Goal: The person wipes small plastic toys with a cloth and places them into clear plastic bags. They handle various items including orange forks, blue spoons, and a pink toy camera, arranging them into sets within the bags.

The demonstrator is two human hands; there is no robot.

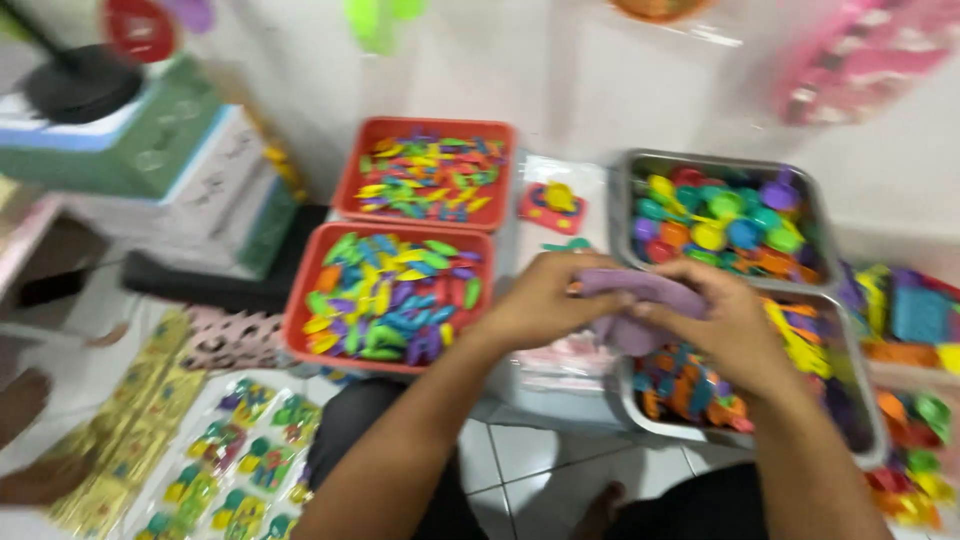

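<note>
Both my hands pinch a purple toy piece over the trays of small plastic toys.

At far left I see packed toy sets in clear bags (232, 470) lying on the floor beside gold-coloured packets (130, 420). Next come two red trays: the near red tray (300, 300) and the far red tray (350, 170), both heaped with small coloured pieces. My left hand (545, 300) is closed, its fingers gripping the left end of the purple toy piece (640, 290), which I hold just above the clear bags (560, 365) between the trays. My right hand (725, 320) is closed over the piece's right end. Behind it sits a far metal tray (625, 200) of round coloured toys, and below it a near metal tray (650, 420) of mixed pieces. The view is blurred.
</note>
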